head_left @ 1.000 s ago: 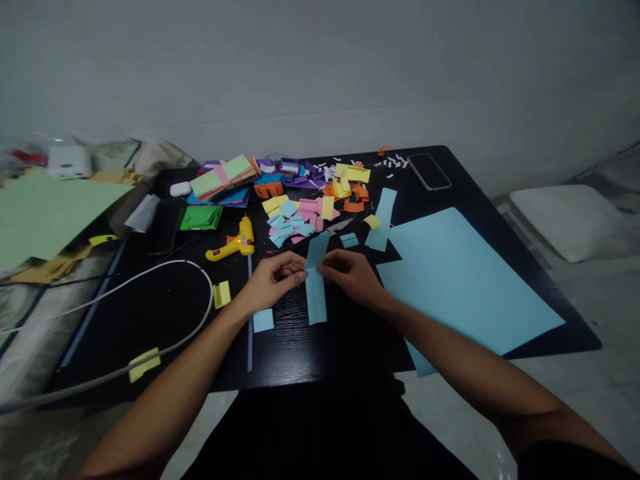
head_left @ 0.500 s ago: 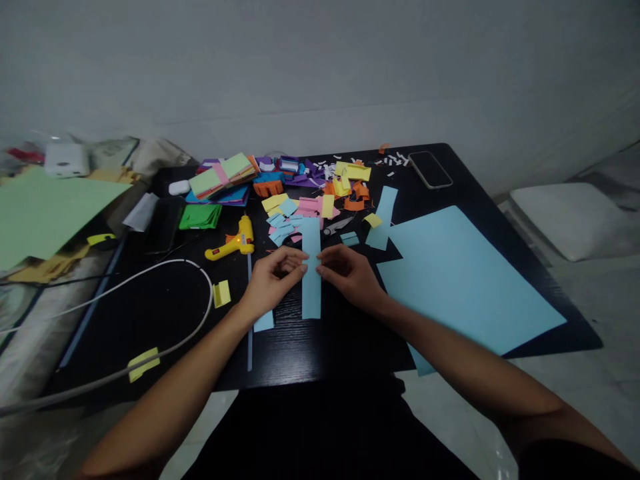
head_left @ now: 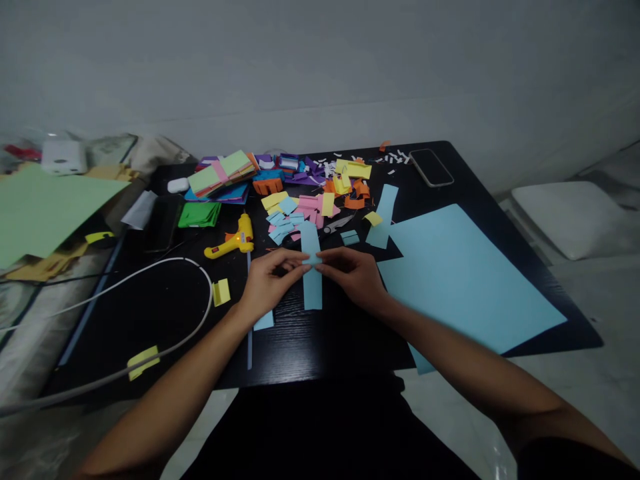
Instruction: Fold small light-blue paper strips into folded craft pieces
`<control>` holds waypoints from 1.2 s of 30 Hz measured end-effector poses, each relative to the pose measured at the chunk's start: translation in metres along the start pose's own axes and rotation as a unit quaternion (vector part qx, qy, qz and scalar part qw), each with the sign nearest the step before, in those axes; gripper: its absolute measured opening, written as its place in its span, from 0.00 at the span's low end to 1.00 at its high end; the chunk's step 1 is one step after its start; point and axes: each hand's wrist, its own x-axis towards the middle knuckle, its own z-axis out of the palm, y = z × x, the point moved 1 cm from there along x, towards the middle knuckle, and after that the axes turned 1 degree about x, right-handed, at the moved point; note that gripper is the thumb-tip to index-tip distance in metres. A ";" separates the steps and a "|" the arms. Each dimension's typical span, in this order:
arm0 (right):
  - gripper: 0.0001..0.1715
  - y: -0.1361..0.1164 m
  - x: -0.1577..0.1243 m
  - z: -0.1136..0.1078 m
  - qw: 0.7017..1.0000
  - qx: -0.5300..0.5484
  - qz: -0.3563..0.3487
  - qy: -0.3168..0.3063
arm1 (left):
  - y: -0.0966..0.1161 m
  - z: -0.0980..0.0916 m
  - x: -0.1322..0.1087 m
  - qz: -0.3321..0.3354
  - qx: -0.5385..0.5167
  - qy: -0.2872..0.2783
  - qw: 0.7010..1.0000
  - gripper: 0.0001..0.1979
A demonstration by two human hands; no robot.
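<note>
A light blue paper strip (head_left: 313, 290) stands lengthwise between my hands, bent slightly at its middle. My left hand (head_left: 274, 277) pinches its left edge between thumb and fingers. On the right edge, my right hand (head_left: 350, 275) holds the strip in the same kind of pinch. Just beyond the strip lie scissors (head_left: 338, 225), partly covered by it, and small folded blue papers (head_left: 281, 231). A yellow glue gun (head_left: 233, 240) rests to the left of my left hand. The large blue sheet (head_left: 465, 280) lies to the right, partly under my right forearm.
Colored paper stacks (head_left: 223, 175) and folded pieces line the back of the black table (head_left: 300, 363). A phone (head_left: 431, 167) lies at the back right. A white cable (head_left: 204, 320) loops across the left side. A white stool (head_left: 570, 220) stands at the right.
The strip has bent at the middle, and its near end has shifted slightly away from me. Both hands keep their pinch, with fingertips now closer together.
</note>
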 end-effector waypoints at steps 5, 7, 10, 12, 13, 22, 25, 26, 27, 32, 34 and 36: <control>0.13 -0.001 0.000 0.000 1.000 -0.018 -0.006 0.014 | 0.000 -0.002 0.000 0.035 0.037 0.001 0.999 0.07; 0.12 -0.001 0.000 0.001 1.000 -0.022 -0.012 0.018 | 0.001 -0.002 0.000 0.044 0.048 0.001 0.998 0.06; 0.10 0.000 0.000 0.001 0.999 -0.038 -0.033 0.019 | 0.002 -0.002 0.000 0.056 0.061 0.003 0.997 0.05; 0.07 -0.001 0.000 0.001 0.997 -0.050 -0.055 0.019 | 0.002 -0.002 0.001 0.069 0.065 0.004 0.996 0.04; 0.07 -0.001 0.000 0.001 0.996 -0.055 -0.066 0.019 | 0.002 -0.002 0.001 0.077 0.065 0.005 0.995 0.03; 0.07 -0.016 0.000 -0.001 0.980 -0.118 -0.157 0.036 | 0.017 -0.008 0.003 0.077 0.057 0.017 0.995 0.02; 0.18 -0.017 0.002 -0.003 0.987 -0.097 -0.131 0.004 | 0.018 -0.011 0.004 -0.013 -0.010 0.037 0.999 0.05; 0.21 -0.017 0.002 -0.003 0.990 -0.092 -0.109 -0.016 | 0.017 -0.011 0.005 -0.043 -0.038 0.044 0.997 0.06; 0.21 -0.015 0.002 -0.003 0.992 -0.092 -0.083 -0.034 | 0.016 -0.012 0.005 -0.068 -0.065 0.047 0.994 0.08; 0.13 -0.006 0.001 -0.001 0.994 -0.104 -0.001 -0.044 | 0.013 -0.010 0.008 -0.105 -0.131 0.019 0.986 0.10; 0.13 -0.003 0.000 0.000 0.996 -0.076 0.011 -0.046 | 0.013 -0.009 0.009 -0.106 -0.124 0.010 0.987 0.11; 0.13 -0.001 0.000 0.001 0.996 -0.059 0.023 -0.057 | 0.014 -0.009 0.008 -0.103 -0.099 0.015 0.990 0.12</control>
